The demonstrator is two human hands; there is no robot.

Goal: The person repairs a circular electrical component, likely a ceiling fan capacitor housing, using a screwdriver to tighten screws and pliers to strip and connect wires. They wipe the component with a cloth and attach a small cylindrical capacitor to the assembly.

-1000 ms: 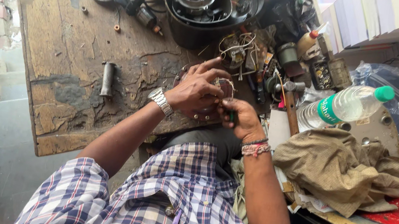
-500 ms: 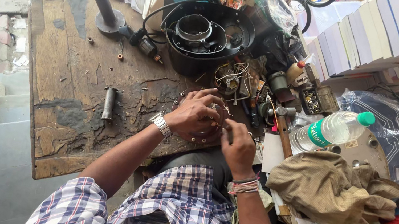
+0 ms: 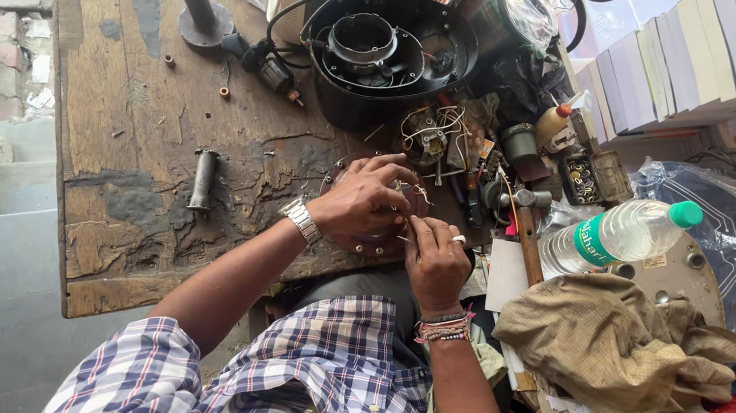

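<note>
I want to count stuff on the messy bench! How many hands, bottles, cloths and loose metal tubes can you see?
Hands: 2, left and right
Bottle: 1
Cloth: 1
Metal tube: 1
Total: 5

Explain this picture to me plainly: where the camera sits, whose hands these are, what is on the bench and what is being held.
The camera is worn on the person's head and looks down, so the checked shirt and both arms belong to the wearer. The left hand, with a wristwatch, lies over a round metal part at the edge of the worn wooden bench. The right hand, with a ring and wrist threads, pinches something small beside it; what exactly is hidden. Further back sits a black round motor housing among loose wires. To the right lie a plastic water bottle and a crumpled tan cloth. A small metal cylinder lies alone on the left.
</note>
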